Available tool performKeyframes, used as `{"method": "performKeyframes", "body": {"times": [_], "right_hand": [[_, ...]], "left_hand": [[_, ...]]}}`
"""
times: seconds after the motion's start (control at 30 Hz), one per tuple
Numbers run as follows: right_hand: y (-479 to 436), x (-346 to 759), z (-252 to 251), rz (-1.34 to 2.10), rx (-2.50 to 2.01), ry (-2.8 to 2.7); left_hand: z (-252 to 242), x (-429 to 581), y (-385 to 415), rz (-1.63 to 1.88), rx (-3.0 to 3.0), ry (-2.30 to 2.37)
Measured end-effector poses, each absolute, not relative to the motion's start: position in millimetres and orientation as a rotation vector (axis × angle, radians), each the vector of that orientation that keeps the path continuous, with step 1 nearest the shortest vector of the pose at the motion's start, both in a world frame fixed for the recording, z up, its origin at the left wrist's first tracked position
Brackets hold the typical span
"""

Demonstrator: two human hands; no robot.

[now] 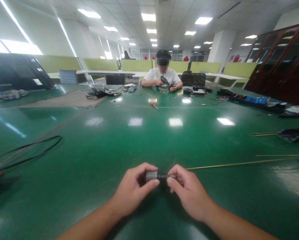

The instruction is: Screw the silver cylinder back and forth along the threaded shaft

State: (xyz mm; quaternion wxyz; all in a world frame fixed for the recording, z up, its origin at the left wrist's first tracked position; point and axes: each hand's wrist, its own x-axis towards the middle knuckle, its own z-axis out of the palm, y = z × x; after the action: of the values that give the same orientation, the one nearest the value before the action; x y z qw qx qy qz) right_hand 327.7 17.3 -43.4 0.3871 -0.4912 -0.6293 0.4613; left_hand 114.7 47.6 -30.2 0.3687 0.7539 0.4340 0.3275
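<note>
Just above the green table, a short grey metal cylinder (pixel 151 176) with a thin dark shaft (pixel 162 177) is held level between my two hands. My left hand (pixel 135 186) grips the cylinder, thumb below and fingers above it. At the other end, my right hand (pixel 188 190) pinches the shaft's tip between thumb and fingers. The tip is partly hidden by those fingers, and the exact kind of the part cannot be made out. A long thin brass-coloured rod (pixel 221 165) lies on the table just beyond my right hand, pointing right.
More thin rods (pixel 264 134) and a dark tray (pixel 295 134) lie at the right. A black cable (pixel 48 151) loops at the left. Farther off is an orange screwdriver (pixel 153 104). Across the green table (pixel 114 143) sits a person (pixel 149 76) holding a power drill (pixel 164 80).
</note>
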Motion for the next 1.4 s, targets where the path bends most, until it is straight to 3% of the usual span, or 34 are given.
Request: {"method": "performKeyframes", "body": {"times": [1.4], "right_hand": [[17.9, 328.7, -41.8, 1.21, -1.218, -1.538]], "left_hand": [[-34.1, 110.1, 49.9, 0.908, 1.83, 1.106]]}}
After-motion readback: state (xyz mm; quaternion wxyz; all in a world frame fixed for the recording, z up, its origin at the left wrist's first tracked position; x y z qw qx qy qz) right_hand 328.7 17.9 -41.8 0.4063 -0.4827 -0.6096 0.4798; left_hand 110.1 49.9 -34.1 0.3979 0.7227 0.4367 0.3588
